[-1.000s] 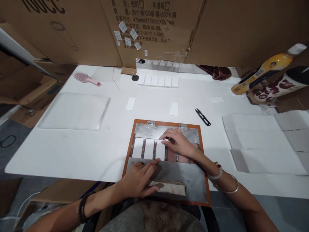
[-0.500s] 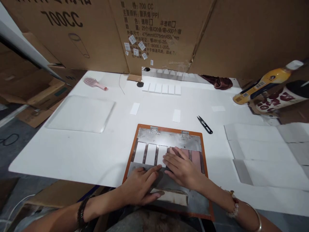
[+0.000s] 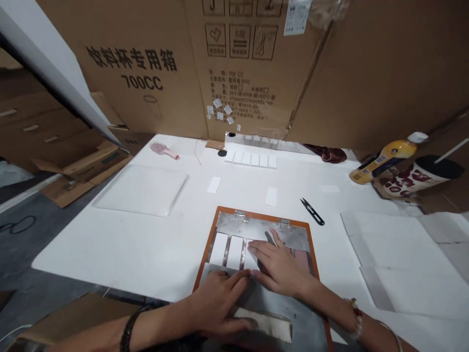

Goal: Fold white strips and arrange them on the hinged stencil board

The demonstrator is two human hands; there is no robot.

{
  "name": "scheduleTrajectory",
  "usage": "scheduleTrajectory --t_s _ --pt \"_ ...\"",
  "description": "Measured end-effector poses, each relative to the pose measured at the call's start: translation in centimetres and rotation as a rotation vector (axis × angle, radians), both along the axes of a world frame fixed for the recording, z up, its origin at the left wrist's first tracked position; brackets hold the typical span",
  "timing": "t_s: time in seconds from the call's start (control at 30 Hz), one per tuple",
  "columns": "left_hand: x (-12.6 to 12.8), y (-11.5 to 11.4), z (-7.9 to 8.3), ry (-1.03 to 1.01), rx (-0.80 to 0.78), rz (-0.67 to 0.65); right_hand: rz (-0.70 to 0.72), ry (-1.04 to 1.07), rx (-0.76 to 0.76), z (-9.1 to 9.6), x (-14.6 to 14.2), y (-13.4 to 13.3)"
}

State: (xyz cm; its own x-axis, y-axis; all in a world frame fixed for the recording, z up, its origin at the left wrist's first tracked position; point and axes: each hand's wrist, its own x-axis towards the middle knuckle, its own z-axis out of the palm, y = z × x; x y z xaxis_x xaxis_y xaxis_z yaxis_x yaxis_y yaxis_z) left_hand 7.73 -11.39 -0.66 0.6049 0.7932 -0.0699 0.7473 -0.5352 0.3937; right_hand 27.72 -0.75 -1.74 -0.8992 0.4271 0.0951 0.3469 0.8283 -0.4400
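A metal jig with an orange frame (image 3: 211,247) lies at the table's front edge, with two hinges at its far side. White cards fill its left slots, one of them a leftmost card (image 3: 219,248); pink slots (image 3: 302,260) show at the right. My right hand (image 3: 280,266) rests over the middle of the jig, fingers stretched onto the third white card (image 3: 250,259) and thumb by its near edge. My left hand (image 3: 223,298) lies on the metal plate (image 3: 271,302), index finger at that same edge, thumb apart near a pale strip (image 3: 273,326).
Beyond the jig lie two loose white cards, one a left card (image 3: 214,185), and a card row (image 3: 251,160). Black thread snips (image 3: 312,211) lie right of them. White foam sheets (image 3: 388,259), a yellow bottle (image 3: 388,157), a pink hairbrush (image 3: 164,150) and a cardboard box (image 3: 146,112) surround the work.
The view has tilted upward, so everything sits lower in the picture. My two hands stay at the third card, with the fingers shifted slightly along it.
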Motion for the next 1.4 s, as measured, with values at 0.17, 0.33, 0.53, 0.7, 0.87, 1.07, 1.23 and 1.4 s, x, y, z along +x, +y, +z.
scheduleTrajectory --t_s 0.17,0.33,0.53,0.7,0.87,1.07,1.23,1.4 --pt "-3.2 4.4 1.3 -0.096 0.027 0.265 0.003 -0.041 0.009 0.2 -0.3 -0.4" --pt "-9.0 13.6 1.7 0.044 0.185 0.819 0.057 -0.1 -0.11 0.8 -0.4 -1.5" --pt "-10.7 19.0 -0.4 0.169 0.164 1.038 0.049 -0.146 -0.252 2.0 0.3 -2.9" --pt "-10.4 19.3 -1.3 0.172 0.123 1.051 0.018 -0.086 -0.245 2.0 0.7 -3.0" --pt "-10.5 19.2 -1.2 0.099 0.092 1.054 -0.011 -0.056 -0.234 2.1 0.5 -2.7" --pt "-11.0 19.6 -1.1 -0.063 0.021 1.078 -0.033 -0.06 -0.205 2.0 0.0 -3.1" --pt "-10.6 20.4 0.0 -0.296 -0.085 1.032 -0.078 0.119 -0.249 2.3 0.0 -1.7" --pt "-6.5 20.0 2.1 -0.592 -0.137 0.867 -0.399 0.413 -0.282 5.1 -1.0 6.3"
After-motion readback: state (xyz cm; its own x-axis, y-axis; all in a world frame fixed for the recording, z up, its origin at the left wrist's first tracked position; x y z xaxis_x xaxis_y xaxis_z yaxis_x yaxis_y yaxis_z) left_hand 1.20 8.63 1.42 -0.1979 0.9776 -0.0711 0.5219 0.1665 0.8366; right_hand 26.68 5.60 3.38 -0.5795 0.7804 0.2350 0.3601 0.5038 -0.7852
